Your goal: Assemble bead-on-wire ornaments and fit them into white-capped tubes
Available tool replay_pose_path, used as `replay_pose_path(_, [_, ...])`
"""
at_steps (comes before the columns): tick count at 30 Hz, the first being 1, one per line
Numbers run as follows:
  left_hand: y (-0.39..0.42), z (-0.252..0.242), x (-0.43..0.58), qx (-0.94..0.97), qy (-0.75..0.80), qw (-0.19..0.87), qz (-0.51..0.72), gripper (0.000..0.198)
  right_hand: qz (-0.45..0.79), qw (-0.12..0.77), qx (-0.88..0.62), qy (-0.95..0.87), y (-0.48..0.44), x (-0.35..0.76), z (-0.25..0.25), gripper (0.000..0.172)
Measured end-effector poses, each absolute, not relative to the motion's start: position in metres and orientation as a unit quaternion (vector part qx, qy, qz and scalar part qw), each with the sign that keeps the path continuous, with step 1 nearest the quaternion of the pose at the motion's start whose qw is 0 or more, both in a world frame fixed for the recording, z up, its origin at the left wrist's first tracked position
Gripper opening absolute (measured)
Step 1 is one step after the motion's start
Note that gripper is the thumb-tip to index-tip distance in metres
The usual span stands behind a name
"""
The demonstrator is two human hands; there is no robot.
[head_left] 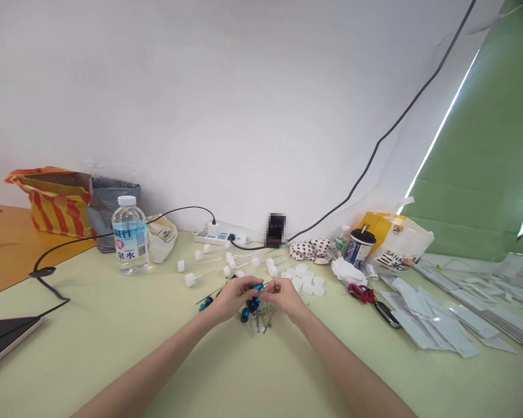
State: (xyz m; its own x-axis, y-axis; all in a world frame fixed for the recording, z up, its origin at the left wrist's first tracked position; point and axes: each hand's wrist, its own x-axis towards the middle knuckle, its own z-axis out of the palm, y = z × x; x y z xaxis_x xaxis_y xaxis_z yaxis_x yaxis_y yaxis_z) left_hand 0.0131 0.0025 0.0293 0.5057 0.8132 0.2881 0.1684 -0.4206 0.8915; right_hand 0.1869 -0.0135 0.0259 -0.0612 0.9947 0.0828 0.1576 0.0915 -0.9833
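My left hand and my right hand meet over the pale green table, fingers pinched together. Between them they hold a small blue-handled tool; which hand carries its weight I cannot tell. Just below the hands lies a pile of blue-handled tools and thin metal rods. One more blue tool lies left of my left hand. Beyond the hands lie clear tubes with white caps and several loose white caps.
A water bottle stands at the left, with a striped bag behind it. A power strip, a cup and red scissors sit further back. Flat white packets spread at the right. A dark tablet lies at the left edge.
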Motion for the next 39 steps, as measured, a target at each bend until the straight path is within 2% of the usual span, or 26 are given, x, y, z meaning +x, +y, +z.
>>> replay_pose_path(4, [0.002,0.030,0.013,0.754,0.325,0.430,0.376,0.037,0.422,0.439,-0.502,-0.615,-0.011,0.187,0.021,0.024])
replay_pose_path(14, [0.008,0.023,0.011,0.749,0.333,0.432,0.377,0.040,0.451,0.418,-0.469,-0.634,-0.009,0.188,0.018,0.028])
replay_pose_path(23, [0.002,0.030,0.010,0.782,0.345,0.383,0.351,0.037,0.397,0.465,-0.513,-0.603,-0.008,0.186,0.015,0.027])
replay_pose_path(32, [0.000,0.030,0.010,0.816,0.374,0.305,0.320,0.038,0.347,0.423,-0.545,-0.635,0.001,0.197,0.004,0.018])
replay_pose_path(36, [0.000,0.028,0.007,0.849,0.372,0.252,0.277,0.040,0.330,0.397,-0.559,-0.649,0.002,0.203,0.002,0.029])
replay_pose_path(39, [0.002,0.027,0.006,0.849,0.373,0.251,0.278,0.041,0.316,0.393,-0.569,-0.649,0.001,0.205,0.003,0.032])
